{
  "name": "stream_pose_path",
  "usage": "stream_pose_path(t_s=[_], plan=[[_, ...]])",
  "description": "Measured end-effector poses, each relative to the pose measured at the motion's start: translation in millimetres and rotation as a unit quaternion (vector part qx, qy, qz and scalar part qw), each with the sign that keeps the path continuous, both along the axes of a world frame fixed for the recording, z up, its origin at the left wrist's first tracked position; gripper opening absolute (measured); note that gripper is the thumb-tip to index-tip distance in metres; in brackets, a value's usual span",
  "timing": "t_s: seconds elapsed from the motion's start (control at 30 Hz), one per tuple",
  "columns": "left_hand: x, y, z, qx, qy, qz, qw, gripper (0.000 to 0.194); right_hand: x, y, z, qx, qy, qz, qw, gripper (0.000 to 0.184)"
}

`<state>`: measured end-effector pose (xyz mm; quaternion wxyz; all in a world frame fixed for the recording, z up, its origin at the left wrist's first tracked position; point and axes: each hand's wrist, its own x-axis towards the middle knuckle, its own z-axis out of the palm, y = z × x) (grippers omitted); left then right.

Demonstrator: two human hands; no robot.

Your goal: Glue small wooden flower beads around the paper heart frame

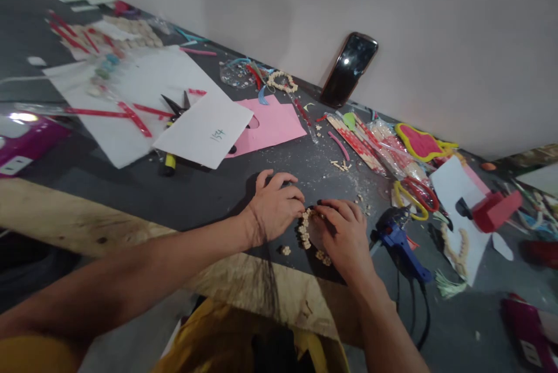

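The pale bead chain [304, 231] lies on the dark table [204, 196] between the left hand [275, 209] and the right hand [346, 236], curving near to far, its far end at both sets of bent fingertips, neither clearly closer; fingers partly cover that end, so whether either hand pinches it I cannot tell

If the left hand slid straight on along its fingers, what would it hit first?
Most likely the curved row of small pale pieces by the left hand's fingertips, then the right hand; exact depth and contact are unclear.
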<state>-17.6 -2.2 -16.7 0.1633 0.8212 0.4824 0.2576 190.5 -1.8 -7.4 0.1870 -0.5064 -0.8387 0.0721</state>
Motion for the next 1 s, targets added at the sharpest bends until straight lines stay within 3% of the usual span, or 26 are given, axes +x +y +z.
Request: stream_pose_path(t_s=[0.53,0.73,1.0], plan=[[-4.2,-4.3,9.3,-0.013,0.028,-0.049,0.998,0.017,1.0,-2.1,-1.7,0.006,0.003,-0.011,1.0,0.023],[-3.1,0.0,9.4,-0.051,0.009,-0.041,0.998,0.017,12.0,1.6,5.5,0.004,0.079,0.015,0.997,0.024],[3.7,-1.0,5.2,-0.028,0.024,-0.025,0.999,0.032,16.0,1.3,3.4,0.015,0.049,0.02,0.998,0.022]])
